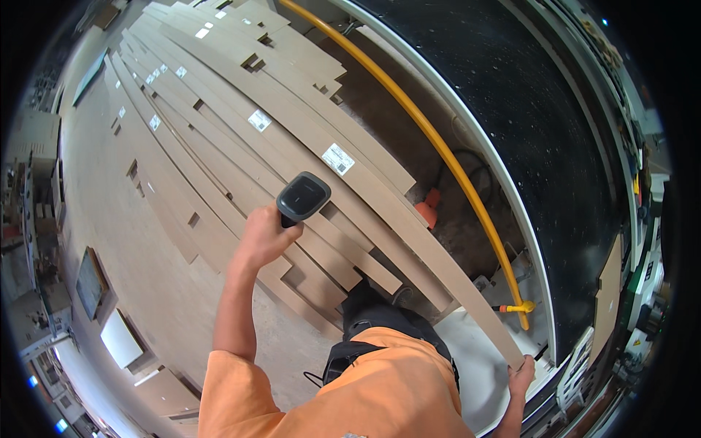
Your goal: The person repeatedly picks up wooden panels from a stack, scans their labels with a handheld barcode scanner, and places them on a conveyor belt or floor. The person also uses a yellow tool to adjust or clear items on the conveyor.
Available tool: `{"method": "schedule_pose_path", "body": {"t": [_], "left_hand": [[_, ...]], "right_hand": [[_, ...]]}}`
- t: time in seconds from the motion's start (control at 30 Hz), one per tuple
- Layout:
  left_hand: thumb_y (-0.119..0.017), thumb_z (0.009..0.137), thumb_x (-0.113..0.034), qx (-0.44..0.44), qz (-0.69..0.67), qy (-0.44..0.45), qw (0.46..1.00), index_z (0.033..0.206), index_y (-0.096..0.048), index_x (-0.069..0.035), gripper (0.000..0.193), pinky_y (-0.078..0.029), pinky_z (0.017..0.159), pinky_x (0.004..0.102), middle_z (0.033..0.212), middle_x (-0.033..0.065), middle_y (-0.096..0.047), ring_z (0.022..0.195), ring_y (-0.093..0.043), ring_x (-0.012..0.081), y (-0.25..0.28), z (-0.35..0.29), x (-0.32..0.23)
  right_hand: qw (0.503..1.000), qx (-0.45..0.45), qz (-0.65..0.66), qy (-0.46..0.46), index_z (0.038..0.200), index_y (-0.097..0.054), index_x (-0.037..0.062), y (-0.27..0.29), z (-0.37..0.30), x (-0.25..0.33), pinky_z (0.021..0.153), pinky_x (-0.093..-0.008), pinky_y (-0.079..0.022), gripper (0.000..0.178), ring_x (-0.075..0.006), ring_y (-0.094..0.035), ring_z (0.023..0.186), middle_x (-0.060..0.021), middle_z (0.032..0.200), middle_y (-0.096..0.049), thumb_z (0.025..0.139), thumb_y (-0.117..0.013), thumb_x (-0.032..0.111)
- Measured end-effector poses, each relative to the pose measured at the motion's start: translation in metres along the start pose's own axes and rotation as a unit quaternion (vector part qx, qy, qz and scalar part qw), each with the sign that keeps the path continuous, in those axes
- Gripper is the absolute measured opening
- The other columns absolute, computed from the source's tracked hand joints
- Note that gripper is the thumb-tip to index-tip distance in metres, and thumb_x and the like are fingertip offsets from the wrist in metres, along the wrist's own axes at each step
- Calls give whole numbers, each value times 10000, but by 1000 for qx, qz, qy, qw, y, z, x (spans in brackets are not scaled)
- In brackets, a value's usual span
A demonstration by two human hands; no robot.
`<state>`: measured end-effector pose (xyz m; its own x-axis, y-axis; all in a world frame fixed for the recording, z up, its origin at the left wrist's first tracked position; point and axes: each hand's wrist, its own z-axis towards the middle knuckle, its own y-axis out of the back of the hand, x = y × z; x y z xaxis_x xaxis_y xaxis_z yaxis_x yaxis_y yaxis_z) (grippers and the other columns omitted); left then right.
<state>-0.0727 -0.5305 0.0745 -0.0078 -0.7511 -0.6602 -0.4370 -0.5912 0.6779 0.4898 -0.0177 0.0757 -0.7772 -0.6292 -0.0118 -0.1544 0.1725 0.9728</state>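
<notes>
My left hand [264, 237] is wrapped round the handle of a dark grey handheld barcode scanner [304, 194]. The scanner's head is above several long brown boards. At the lower right, my right hand [521, 376] is closed at the near end of one long, narrow brown board [453, 271]. That board stretches away to the upper left, beside and partly over other boards. A white printed label [338, 158] sticks to a board ahead of the scanner, and another label [259, 120] lies farther left.
Long cut boards [219, 139], some notched, spread across the floor. A yellow curved pipe [438, 139] runs along a white-edged machine with a black surface [540, 146] on the right. An orange object [427, 212] is beneath the pipe. Flat panels [120, 339] lie at the lower left.
</notes>
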Motion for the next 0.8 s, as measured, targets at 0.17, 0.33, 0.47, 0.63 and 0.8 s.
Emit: {"method": "schedule_pose_path", "body": {"t": [0.17,0.33,0.47,0.63,0.8], "left_hand": [[-692,751,-133,33,7,7,999,820,-560,63,246,-464,564,369,600,109,-489,549,-481,178,15,16,-11],[-697,739,-144,51,11,17,998,857,-575,68,271,-480,610,406,630,177,-517,585,-528,293,22,23,-17],[-704,737,-153,67,43,33,996,864,-584,72,285,-481,621,433,626,204,-521,579,-531,329,27,23,-26],[-714,743,-159,53,8,19,998,802,-585,64,264,-463,581,379,598,109,-491,576,-492,203,27,19,-25],[-770,769,-210,87,-143,3,986,992,-661,20,339,-492,627,348,762,33,-619,636,-541,136,-34,16,-12]], "right_hand": [[1000,-11,-9,-3,1024,-539,8,1,-1,5,851,-472,-471,457,-422,-585,968,-202,998,-598,647,-799,-4],[1000,-6,-18,-2,1027,-541,6,4,-5,9,855,-473,-470,451,-419,-584,970,-202,1005,-598,651,-790,-7],[1000,-3,-14,7,1018,-545,6,7,-6,12,853,-472,-472,431,-421,-587,952,-206,991,-601,658,-781,2],[1000,-6,-15,5,1014,-552,9,9,-7,13,850,-471,-473,406,-421,-590,950,-209,987,-604,675,-773,29],[1000,-15,-16,-1,1029,-552,15,6,-11,9,861,-483,-456,429,-420,-569,964,-201,987,-593,663,-774,31]]}}
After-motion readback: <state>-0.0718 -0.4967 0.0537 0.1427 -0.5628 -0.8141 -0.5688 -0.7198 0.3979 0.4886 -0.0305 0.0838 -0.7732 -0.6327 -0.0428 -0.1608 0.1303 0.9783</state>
